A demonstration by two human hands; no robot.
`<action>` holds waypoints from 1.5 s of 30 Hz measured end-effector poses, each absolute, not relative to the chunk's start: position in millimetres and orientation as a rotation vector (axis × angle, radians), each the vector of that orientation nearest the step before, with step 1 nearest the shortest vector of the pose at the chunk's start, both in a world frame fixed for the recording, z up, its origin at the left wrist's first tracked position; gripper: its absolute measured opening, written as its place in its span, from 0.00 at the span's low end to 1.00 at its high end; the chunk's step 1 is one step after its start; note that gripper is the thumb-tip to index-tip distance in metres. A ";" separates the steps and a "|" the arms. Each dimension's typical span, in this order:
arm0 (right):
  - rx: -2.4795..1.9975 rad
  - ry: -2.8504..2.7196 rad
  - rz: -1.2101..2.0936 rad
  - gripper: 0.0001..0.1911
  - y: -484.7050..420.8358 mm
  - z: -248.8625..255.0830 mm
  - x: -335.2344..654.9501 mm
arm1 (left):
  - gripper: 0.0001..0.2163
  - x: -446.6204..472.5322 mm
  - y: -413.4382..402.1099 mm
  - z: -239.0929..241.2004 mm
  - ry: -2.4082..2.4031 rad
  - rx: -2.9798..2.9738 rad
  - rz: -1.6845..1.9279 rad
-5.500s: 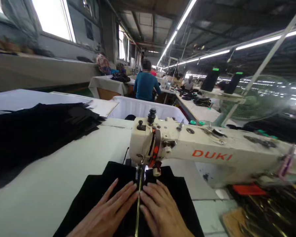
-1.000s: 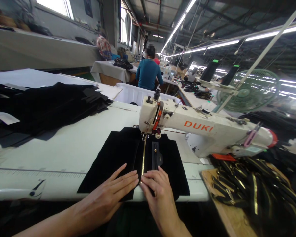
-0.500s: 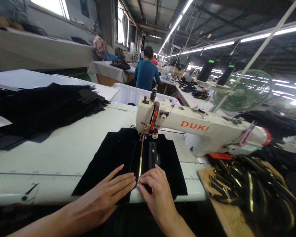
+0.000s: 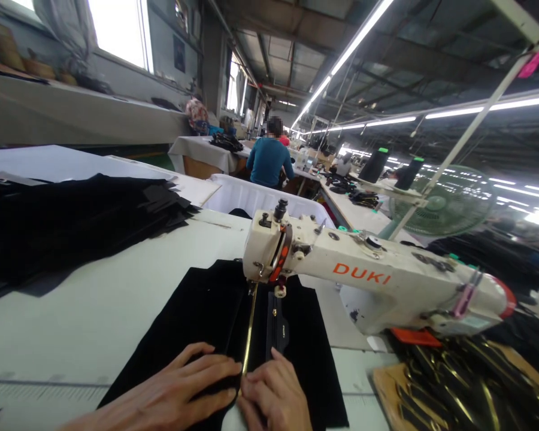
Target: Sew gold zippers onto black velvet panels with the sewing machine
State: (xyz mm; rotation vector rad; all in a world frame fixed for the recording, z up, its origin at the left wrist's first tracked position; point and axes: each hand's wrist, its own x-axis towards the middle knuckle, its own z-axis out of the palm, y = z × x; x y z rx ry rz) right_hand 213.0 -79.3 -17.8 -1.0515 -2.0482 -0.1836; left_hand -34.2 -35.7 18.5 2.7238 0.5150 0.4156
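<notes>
A black fabric panel lies under the head of the white sewing machine. A gold-toothed zipper runs along it from the presser foot toward me. Right of the zipper, a dark strip with a small gold pull and a tab rests on the panel. My left hand is laid flat on the fabric left of the zipper, fingers stretched out. My right hand pinches the zipper's near end between thumb and fingers, close to my left fingertips.
A pile of black cut pieces lies on the left of the table. Zippers with gold teeth are heaped on a board at right. Behind the machine are a white bin, a person in a teal top and a green fan.
My view has tilted upward, so machine, fabric and hands appear lower. Both hands stay at the zipper's near end; the left fingers have bent slightly.
</notes>
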 end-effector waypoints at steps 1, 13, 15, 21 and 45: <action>-1.049 -2.041 -0.187 0.05 -75.3 -20.4 213.9 | 0.37 -33.7 -30.5 18.9 0.496 2.726 0.422; -1.166 -1.763 -0.006 0.10 -38.2 -45.4 199.5 | 0.35 -24.1 10.2 24.7 0.439 2.800 0.506; -1.174 -1.757 0.017 0.09 -31.7 -40.1 203.2 | 0.35 -22.8 16.9 31.8 0.452 2.832 0.482; -1.211 -1.991 0.104 0.09 -15.0 -14.4 216.5 | 0.33 -13.5 32.7 49.6 0.479 2.872 0.401; -1.628 -1.841 -0.106 0.18 20.3 -11.2 216.2 | 0.33 -1.9 85.4 24.3 0.462 2.901 0.281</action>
